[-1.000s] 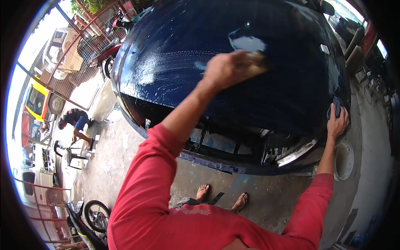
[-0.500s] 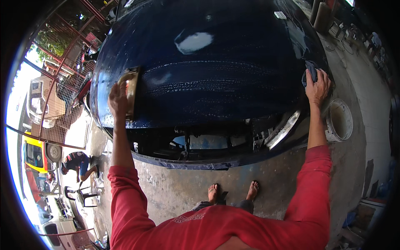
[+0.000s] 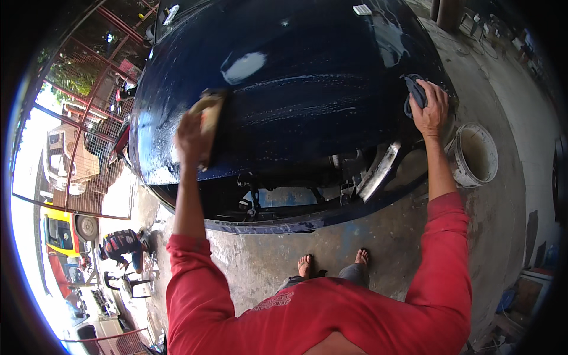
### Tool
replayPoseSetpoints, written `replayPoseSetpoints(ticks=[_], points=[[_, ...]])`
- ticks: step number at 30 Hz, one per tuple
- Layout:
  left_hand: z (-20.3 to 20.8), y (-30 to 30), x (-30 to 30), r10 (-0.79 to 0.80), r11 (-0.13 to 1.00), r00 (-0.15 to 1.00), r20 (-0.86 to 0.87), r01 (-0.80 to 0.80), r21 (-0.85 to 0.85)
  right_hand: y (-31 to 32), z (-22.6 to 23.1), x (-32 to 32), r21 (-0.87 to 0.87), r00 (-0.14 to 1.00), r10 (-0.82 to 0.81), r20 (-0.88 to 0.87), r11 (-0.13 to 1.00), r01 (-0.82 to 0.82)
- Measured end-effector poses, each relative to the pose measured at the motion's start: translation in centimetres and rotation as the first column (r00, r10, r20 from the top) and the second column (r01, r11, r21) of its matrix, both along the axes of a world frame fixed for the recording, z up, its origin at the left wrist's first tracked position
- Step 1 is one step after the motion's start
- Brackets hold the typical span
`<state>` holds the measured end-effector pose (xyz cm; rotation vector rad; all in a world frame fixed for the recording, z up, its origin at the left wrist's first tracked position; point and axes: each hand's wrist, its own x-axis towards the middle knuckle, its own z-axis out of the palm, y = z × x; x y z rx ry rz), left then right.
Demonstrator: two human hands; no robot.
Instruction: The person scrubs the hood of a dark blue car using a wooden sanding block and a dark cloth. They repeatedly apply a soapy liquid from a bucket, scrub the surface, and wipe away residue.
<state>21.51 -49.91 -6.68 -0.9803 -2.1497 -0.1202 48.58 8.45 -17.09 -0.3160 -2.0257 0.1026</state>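
Observation:
A dark blue car hood, wet and streaked with whitish drops, spreads out in front of me. My left hand is closed around a long, flat, tan sanding block on the left part of the hood; both are slightly blurred. Its underside is hidden. At the hood's right edge, my right hand grips a crumpled dark grey cloth against the surface. A pale patch shows on the paint beyond the block.
A white bucket stands on the floor by the car's right front corner. Below the hood, the front opening is exposed, with a headlight at its right. Another person bends near a chair at the left, beside a mesh fence.
My left hand has moved the sanding block rightward across the hood. The right hand stays near the right edge with the cloth. The view has shifted, and the wet streaks look thinner.

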Motion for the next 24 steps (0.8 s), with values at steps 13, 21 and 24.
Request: replayPoseSetpoints(ticks=[13,21,24], points=[[3.3,37.5,9.0,-0.301,0.937,0.853,0.426,0.181,0.299,1.2,-1.7,0.7,-0.114,0.993,0.093,-0.072,0.988,-0.101],[-1.8,25.8,22.2,-0.459,0.883,0.799,0.388,0.460,0.097,0.7,-1.2,1.0,-0.149,0.994,0.076,-0.085,0.985,-0.088],[1.3,34.4,12.3,-0.332,0.943,0.881,0.337,0.309,0.122,0.9,-1.2,1.1,-0.109,0.996,0.074,-0.054,0.991,-0.079]])
